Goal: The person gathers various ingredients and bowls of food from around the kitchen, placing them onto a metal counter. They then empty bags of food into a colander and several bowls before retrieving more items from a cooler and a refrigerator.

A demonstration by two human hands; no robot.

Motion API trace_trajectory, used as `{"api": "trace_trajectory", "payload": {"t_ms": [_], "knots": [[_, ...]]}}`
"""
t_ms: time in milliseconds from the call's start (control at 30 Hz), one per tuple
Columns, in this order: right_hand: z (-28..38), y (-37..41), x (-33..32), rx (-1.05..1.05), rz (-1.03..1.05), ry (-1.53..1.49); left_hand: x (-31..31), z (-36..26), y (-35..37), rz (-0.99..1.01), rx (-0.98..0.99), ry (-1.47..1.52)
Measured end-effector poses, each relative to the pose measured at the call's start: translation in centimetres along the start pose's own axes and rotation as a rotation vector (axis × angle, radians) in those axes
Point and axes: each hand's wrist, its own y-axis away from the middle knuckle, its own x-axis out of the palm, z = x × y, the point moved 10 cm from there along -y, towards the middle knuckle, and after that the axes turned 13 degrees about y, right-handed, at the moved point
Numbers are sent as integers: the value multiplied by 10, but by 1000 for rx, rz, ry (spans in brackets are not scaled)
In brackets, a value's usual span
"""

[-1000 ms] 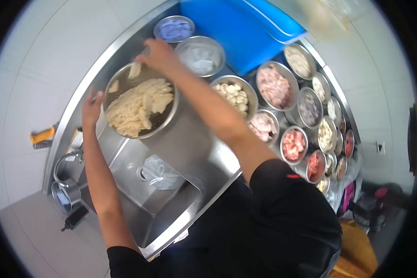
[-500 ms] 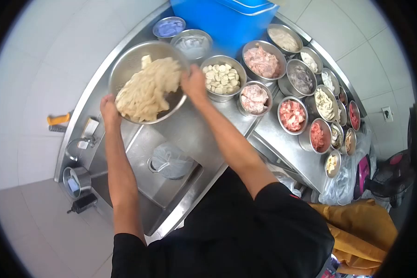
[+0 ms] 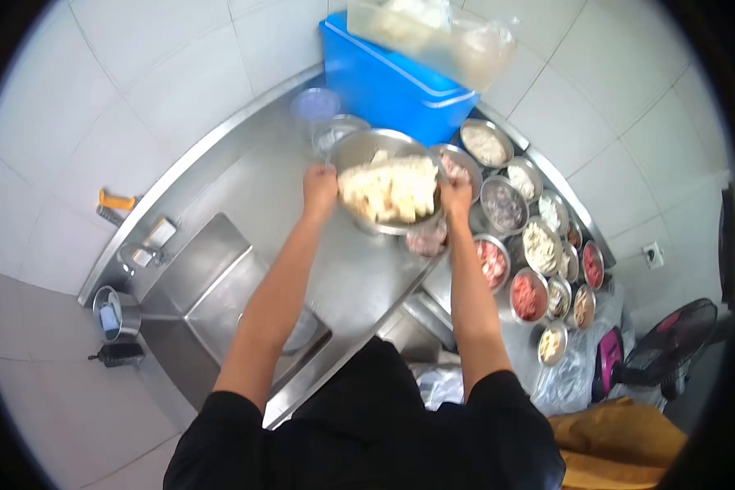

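Observation:
A large steel bowl [image 3: 366, 149] full of pale, cream-coloured chunks [image 3: 392, 189] is held up over the counter between my two hands. My left hand [image 3: 320, 186] grips its left rim, fingers closed on the edge. On the opposite rim my right hand [image 3: 456, 194] is closed in the same way. The bowl hides a bowl that stood below it, and it partly covers a bowl of pink meat [image 3: 456, 167]. Another portion of pink meat [image 3: 427, 240] shows under its lower right edge.
Several small steel bowls of meat and other food, among them one of red meat [image 3: 528, 296], stand at the right. A blue box [image 3: 392, 86] is behind. At the left are a sink [image 3: 220, 282], a tap [image 3: 131, 255] and a steel pot [image 3: 116, 313]. A black fan [image 3: 670, 343] stands far right.
Both hands have carried the large bowl to the right, from the left part of the counter to in front of the blue box. The camera view has shifted as well.

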Motion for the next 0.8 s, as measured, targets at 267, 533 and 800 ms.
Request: {"api": "trace_trajectory", "payload": {"t_ms": [267, 533, 800], "knots": [[-51, -33, 29, -148, 112, -40, -46, 23, 85, 121, -409, 441], [42, 136, -61, -235, -3, -409, -430, 231, 278, -566, -727, -494], [108, 353, 77, -747, 985, 138, -344, 239, 213, -288, -379, -1204]]}}
